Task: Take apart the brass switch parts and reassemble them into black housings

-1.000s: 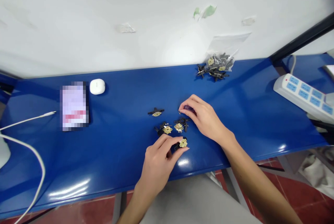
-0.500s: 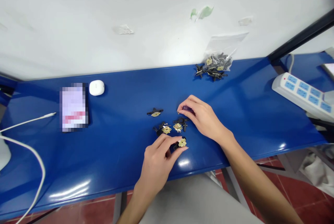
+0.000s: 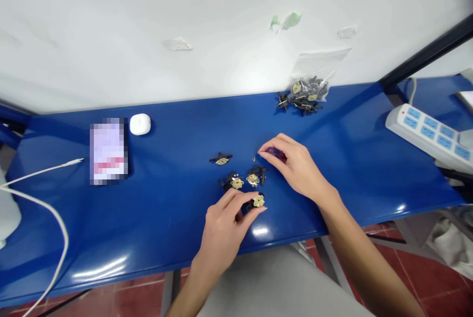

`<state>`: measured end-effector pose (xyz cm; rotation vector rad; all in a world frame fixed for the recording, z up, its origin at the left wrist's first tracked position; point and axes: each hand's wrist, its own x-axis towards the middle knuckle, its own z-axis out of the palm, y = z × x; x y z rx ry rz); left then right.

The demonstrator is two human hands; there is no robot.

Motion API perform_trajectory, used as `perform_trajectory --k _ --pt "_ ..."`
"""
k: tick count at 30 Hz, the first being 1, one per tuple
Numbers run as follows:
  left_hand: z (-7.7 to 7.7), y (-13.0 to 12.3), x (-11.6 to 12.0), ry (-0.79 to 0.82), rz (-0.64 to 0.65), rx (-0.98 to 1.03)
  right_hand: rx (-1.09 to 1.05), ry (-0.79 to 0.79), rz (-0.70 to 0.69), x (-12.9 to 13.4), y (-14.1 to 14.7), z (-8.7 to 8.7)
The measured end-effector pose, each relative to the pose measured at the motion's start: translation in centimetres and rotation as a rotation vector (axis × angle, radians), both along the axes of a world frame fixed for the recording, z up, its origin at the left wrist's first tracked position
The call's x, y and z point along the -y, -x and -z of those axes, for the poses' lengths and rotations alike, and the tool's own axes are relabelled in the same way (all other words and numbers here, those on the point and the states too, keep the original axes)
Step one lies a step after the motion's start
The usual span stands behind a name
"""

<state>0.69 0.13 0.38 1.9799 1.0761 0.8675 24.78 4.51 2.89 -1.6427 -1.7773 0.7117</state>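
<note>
My left hand (image 3: 226, 223) pinches a small black part with a brass-coloured plate (image 3: 258, 201) on it, close to the front edge of the blue table. In my right hand (image 3: 295, 164) is a small screwdriver with a dark purple handle (image 3: 276, 153), its tip end hidden by the fingers. Tiny silver screws (image 3: 253, 159) lie just left of those fingertips. Between the hands are a loose brass-coloured plate (image 3: 253, 179), a black plastic piece (image 3: 261, 171), and another brass-coloured plate (image 3: 237, 183) among dark bits. Farther back sits a black-and-brass assembly (image 3: 221, 159).
A clear plastic bag (image 3: 320, 68) with several black-and-brass parts leans at the wall, and more black parts (image 3: 305, 106) lie before it. A phone (image 3: 109, 152), a white case (image 3: 140, 124) and a white cable (image 3: 55, 218) are left. A power strip (image 3: 430, 132) stands right.
My right hand has shifted a little right with the screwdriver, and the tiny screws by its fingertips now show on the table. My left hand keeps its hold in nearly the same place.
</note>
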Motion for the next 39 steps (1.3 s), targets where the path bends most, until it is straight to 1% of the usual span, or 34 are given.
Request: perform_trajectory --k 4,8,11,15,20,26,31,35,39 --pt "0.0 0.0 0.0 -0.012 -0.001 -0.01 -0.026 0.046 0.024 2.4 0.8 -1.5" --pt "0.1 0.0 0.0 -0.03 -0.011 -0.011 -0.054 0.163 -0.039 5.3 1.8 -2.8" --pt "0.0 -0.1 0.0 -0.044 -0.018 -0.006 -0.06 0.227 -0.041 6.9 2.2 -3.0" --pt "-0.1 -0.1 0.0 -0.066 -0.036 -0.009 -0.077 0.268 0.0 8.0 2.7 -2.3" --pt "0.0 -0.1 0.1 -0.093 -0.058 -0.007 -0.136 0.27 0.036 8.4 3.2 -1.6" --pt "0.3 -0.1 0.2 -0.113 -0.066 -0.013 -0.222 0.254 0.12 8.5 3.7 -1.8" --pt "0.2 -0.1 0.2 -0.117 -0.06 -0.009 -0.299 0.276 0.139 8.3 3.3 -2.2" --pt "-0.1 -0.1 0.1 -0.101 -0.055 -0.003 -0.336 0.279 0.203 7.3 2.2 -3.1" --pt "0.0 -0.1 0.1 -0.089 -0.055 0.003 -0.334 0.226 0.235 5.1 1.0 -3.7"
